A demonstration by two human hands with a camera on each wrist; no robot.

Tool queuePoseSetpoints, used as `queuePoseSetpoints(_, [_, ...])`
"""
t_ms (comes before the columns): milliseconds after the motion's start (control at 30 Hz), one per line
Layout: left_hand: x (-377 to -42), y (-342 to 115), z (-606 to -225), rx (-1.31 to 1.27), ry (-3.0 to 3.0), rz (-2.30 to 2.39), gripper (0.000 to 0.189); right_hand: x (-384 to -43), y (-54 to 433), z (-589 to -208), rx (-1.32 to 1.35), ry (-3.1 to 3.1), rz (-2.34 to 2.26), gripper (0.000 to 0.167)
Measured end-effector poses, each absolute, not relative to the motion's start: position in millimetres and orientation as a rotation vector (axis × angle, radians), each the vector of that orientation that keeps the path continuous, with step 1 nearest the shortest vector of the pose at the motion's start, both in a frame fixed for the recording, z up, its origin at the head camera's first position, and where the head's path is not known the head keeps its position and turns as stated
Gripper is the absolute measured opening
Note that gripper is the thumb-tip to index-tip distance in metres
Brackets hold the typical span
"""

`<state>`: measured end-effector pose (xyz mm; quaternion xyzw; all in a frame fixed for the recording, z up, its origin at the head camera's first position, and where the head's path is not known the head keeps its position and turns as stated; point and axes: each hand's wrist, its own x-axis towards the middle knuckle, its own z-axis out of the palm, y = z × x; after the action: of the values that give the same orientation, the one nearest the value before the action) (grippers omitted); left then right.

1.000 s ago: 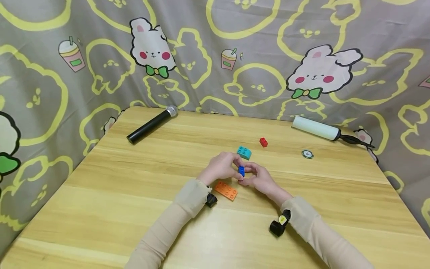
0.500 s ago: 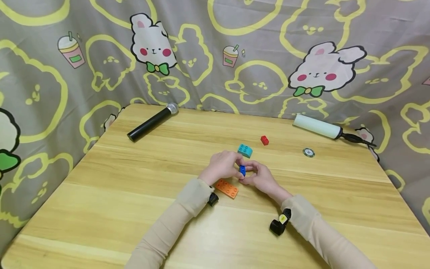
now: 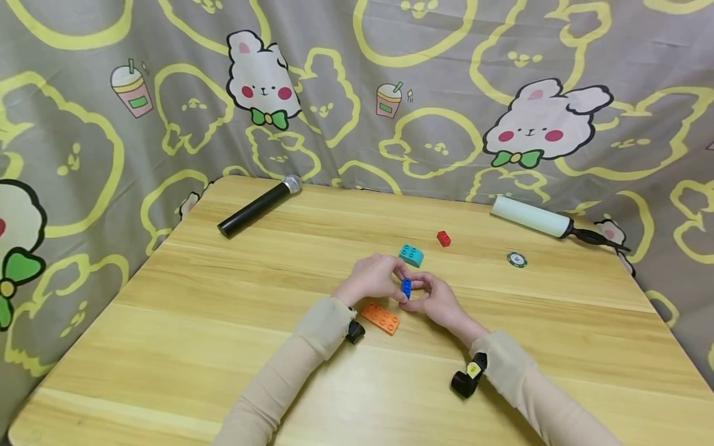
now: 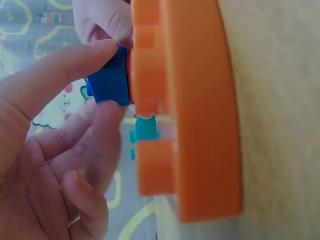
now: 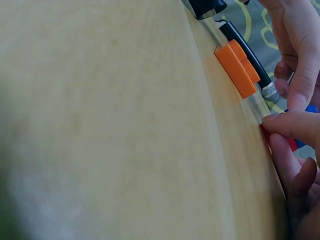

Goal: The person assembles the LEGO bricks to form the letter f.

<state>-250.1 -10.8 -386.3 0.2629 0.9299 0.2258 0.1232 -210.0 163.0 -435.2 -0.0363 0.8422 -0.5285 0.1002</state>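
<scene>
Over the middle of the table, my left hand (image 3: 376,277) pinches a blue toy brick (image 3: 406,287) between thumb and fingers. Right against it, on the table side, is a red brick (image 5: 267,132); in the left wrist view only a thin red edge of it shows. My right hand (image 3: 443,303) grips this red brick with thumb and fingers, mostly covering it. The two bricks touch; whether they are fully joined I cannot tell. Just below the left hand lies an orange studded brick (image 3: 381,319), large and close in the left wrist view. A teal brick (image 3: 411,255) sits just beyond the fingers.
Farther back lie a small red brick (image 3: 443,238) and a round chip (image 3: 517,259). A black microphone (image 3: 259,207) is at the back left. At the back right lies a pale cylinder with a black end (image 3: 532,217). A patterned curtain (image 3: 334,93) hangs behind the table.
Both hands stay together on the blue and red bricks, with hardly any movement. The head view has shifted slightly; the other things on the table lie as before.
</scene>
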Motion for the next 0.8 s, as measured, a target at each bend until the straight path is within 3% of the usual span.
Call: queuePoseSetpoints(800, [-252,-47,-378,0.837,2.347,0.514,0.044,-206,161,-429,-0.104,2.487,-1.555,0.061])
